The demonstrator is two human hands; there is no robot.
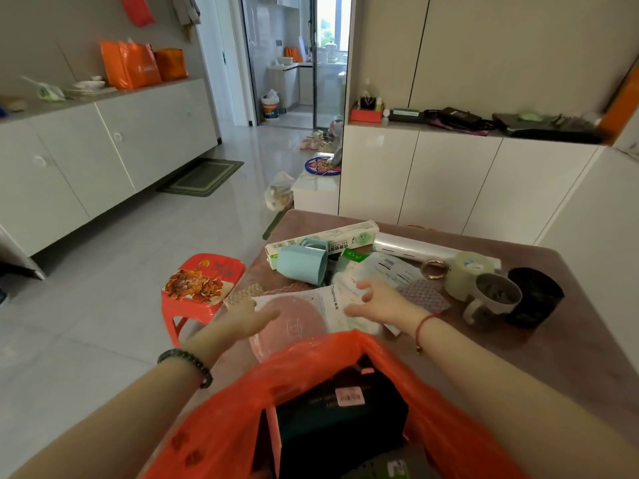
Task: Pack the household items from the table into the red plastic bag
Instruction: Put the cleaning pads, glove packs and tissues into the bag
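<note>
The red plastic bag [221, 420] gapes open at the near table edge with a dark box [342, 420] inside it. Just beyond it lies a clear packet with a pink round disc [294, 323]. My left hand [247, 318] rests over that packet's left edge, fingers apart. My right hand [378, 300] hovers with spread fingers over white packets [383, 271]. Farther back lie a light blue cup [304, 262] on its side, a long white box [325, 236], a roll of clear film [415, 248], a tape roll [465, 271], a grey mug [494, 295] and a black container [534, 297].
The brown table [570, 347] stands against white cabinets [449, 181]. A red stool [202, 288] with a flower print stands to the table's left. Grey cabinets [103, 157] line the left wall across a tiled floor.
</note>
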